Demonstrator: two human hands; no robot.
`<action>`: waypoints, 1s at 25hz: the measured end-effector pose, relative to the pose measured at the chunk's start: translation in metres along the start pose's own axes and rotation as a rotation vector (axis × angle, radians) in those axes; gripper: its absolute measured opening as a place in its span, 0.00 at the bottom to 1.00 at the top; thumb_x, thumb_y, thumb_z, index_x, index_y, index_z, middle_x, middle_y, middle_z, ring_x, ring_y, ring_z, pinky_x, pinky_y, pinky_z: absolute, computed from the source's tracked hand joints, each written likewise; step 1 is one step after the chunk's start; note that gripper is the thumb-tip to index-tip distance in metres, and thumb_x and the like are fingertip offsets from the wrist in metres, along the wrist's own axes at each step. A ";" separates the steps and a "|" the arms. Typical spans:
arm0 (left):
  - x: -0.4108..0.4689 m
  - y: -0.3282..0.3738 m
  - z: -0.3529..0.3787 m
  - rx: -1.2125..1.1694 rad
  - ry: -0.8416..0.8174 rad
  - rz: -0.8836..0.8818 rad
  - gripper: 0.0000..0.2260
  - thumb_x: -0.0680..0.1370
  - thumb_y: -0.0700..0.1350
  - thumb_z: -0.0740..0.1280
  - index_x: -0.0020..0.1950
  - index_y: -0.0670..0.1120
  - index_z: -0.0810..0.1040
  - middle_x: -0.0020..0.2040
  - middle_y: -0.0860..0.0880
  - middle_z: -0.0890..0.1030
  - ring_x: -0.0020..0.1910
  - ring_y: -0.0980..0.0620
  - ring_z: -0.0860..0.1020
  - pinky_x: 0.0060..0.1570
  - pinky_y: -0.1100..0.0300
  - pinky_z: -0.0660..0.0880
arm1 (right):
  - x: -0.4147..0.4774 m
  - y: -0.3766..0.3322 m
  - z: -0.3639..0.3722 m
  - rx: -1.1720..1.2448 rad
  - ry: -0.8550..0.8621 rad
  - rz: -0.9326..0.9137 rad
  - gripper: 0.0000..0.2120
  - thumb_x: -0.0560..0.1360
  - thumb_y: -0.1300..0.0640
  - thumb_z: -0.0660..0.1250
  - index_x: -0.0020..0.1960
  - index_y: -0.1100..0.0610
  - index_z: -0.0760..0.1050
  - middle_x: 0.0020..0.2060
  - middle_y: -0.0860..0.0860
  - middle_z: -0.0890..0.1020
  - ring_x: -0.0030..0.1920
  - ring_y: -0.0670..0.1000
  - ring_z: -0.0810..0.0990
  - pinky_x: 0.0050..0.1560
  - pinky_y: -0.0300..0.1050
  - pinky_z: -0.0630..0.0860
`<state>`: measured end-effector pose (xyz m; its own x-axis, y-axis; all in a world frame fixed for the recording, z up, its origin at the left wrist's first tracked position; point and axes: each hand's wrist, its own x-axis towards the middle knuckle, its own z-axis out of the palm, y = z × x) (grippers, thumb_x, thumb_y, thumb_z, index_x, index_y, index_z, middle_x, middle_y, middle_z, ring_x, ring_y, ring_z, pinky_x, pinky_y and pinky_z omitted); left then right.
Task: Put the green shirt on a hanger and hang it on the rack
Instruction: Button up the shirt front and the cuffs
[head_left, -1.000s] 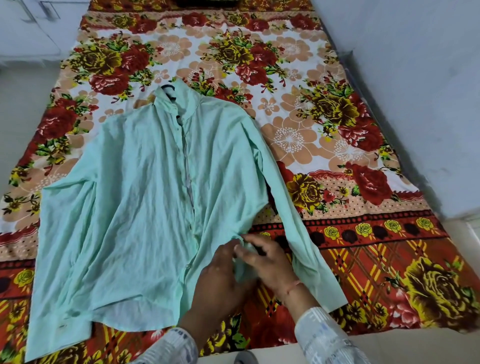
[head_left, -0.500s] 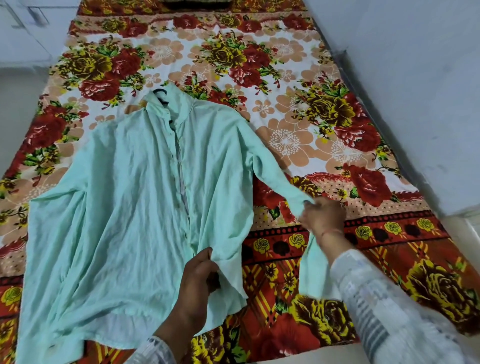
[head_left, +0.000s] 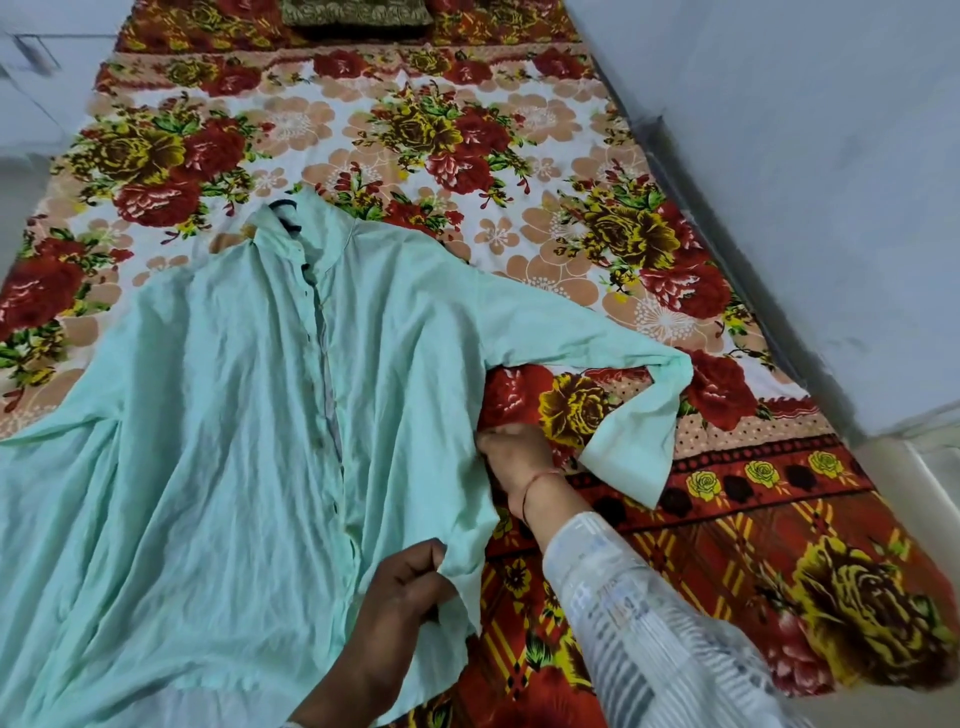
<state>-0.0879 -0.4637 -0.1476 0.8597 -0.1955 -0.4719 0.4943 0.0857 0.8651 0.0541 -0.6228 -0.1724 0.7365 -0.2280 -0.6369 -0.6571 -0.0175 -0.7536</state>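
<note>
The pale green woven shirt (head_left: 208, 441) lies front-up and buttoned on a bed covered by a red, yellow and peach floral sheet (head_left: 415, 130). The bed's right edge runs along a pale grey wall (head_left: 805, 156). Open sheet lies beyond the collar (head_left: 296, 234) and to the right of the shirt. A dark patterned pillow (head_left: 358, 13) lies at the bed's far end. On the left the shirt body runs out of view.

The shirt's long axis runs from collar to hem. The collar points away from the person and the hem lies nearest. One shirt sleeve (head_left: 571, 332) extends to the right, then folds back, so its cuff (head_left: 628, 457) points toward the near edge.

Left grip (head_left: 410, 587): fingers curled, pinching the lower front edge of the shirt near the hem. Right grip (head_left: 514, 452): fingers curled on the shirt's side edge below the sleeve. Its wrist carries a red thread (head_left: 535, 483).
</note>
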 end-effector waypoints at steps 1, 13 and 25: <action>0.003 -0.003 -0.001 0.014 -0.008 -0.001 0.12 0.68 0.39 0.68 0.37 0.38 0.64 0.35 0.38 0.61 0.34 0.45 0.64 0.34 0.57 0.65 | 0.004 -0.003 0.000 0.045 0.017 0.003 0.02 0.72 0.61 0.76 0.42 0.60 0.85 0.39 0.54 0.86 0.41 0.54 0.84 0.45 0.45 0.82; 0.010 -0.004 0.027 0.116 -0.203 0.024 0.11 0.72 0.39 0.72 0.35 0.44 0.70 0.35 0.43 0.65 0.35 0.48 0.67 0.37 0.56 0.64 | 0.030 0.002 -0.056 -0.055 0.040 0.078 0.09 0.66 0.54 0.81 0.40 0.56 0.83 0.46 0.56 0.89 0.50 0.60 0.88 0.56 0.60 0.85; 0.015 -0.017 -0.052 0.724 0.681 -0.034 0.23 0.71 0.55 0.81 0.61 0.53 0.76 0.49 0.53 0.80 0.44 0.49 0.80 0.43 0.55 0.73 | -0.059 0.056 -0.108 -0.697 -0.106 -0.139 0.06 0.73 0.59 0.68 0.43 0.51 0.82 0.41 0.49 0.86 0.43 0.55 0.85 0.41 0.49 0.78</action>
<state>-0.0767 -0.4173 -0.1779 0.8491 0.4354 -0.2991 0.5173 -0.5710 0.6375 -0.0441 -0.7156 -0.1595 0.8095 -0.0836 -0.5811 -0.4796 -0.6651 -0.5724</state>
